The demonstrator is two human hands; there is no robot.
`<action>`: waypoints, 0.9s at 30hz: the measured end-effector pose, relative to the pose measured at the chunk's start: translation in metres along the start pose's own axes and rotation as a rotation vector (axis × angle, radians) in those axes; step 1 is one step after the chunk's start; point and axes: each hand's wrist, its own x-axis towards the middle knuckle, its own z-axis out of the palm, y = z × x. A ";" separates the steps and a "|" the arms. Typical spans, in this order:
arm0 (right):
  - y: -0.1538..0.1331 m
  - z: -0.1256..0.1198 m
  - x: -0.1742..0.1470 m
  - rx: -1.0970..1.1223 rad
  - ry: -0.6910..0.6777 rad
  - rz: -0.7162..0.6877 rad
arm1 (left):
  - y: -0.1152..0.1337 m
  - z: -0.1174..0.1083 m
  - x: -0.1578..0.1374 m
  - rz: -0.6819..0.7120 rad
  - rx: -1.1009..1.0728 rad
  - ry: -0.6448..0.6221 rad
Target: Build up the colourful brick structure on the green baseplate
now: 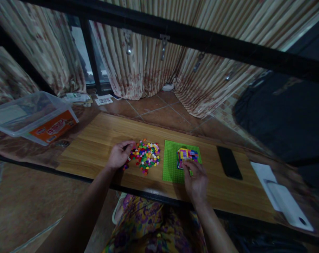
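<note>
A loose heap of tiny multicoloured toy bricks (pixel 148 154) lies on the wooden table. At the heap's left edge is my left hand (pixel 119 154), thumb and forefinger drawn together; anything between them is too small to make out. To the right of the heap lies a green studded baseplate (pixel 171 165). On it stands a small block structure (pixel 185 154) in yellow, purple, blue and red bricks. My right hand (pixel 197 177) reaches over the baseplate, its fingertips pinched at the structure's near side. Those fingers cover part of the structure, and what they pinch is not clear.
A black phone (pixel 229 162) rests right of the baseplate, with a white device (pixel 291 207) farther right. A clear plastic bin (pixel 40 116) with an orange label stands at the left. Papers (pixel 103 101) lie beyond the wooden table (pixel 96 137). A dark bar (pixel 175 37) crosses above.
</note>
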 end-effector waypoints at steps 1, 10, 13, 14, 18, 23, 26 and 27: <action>0.004 -0.001 0.002 -0.029 0.014 -0.010 | 0.000 0.000 0.000 -0.003 0.000 0.000; 0.010 0.003 0.008 -0.084 0.081 0.020 | 0.001 -0.001 0.000 -0.008 0.009 -0.005; 0.009 0.005 0.009 -0.024 0.105 0.092 | 0.003 -0.001 0.000 -0.014 -0.007 -0.017; 0.008 0.005 0.009 -0.003 0.108 0.105 | 0.003 -0.001 0.000 -0.013 -0.008 -0.016; 0.010 0.006 0.007 0.026 0.118 0.094 | 0.003 -0.001 0.000 -0.011 -0.003 -0.001; 0.012 0.006 0.002 -0.011 0.114 0.016 | 0.005 -0.001 -0.001 -0.018 0.009 0.002; 0.013 0.006 -0.002 -0.027 0.105 -0.030 | 0.008 -0.002 -0.001 -0.015 0.009 -0.001; 0.013 0.006 -0.003 -0.028 0.105 -0.040 | 0.008 -0.002 -0.001 -0.014 0.008 -0.002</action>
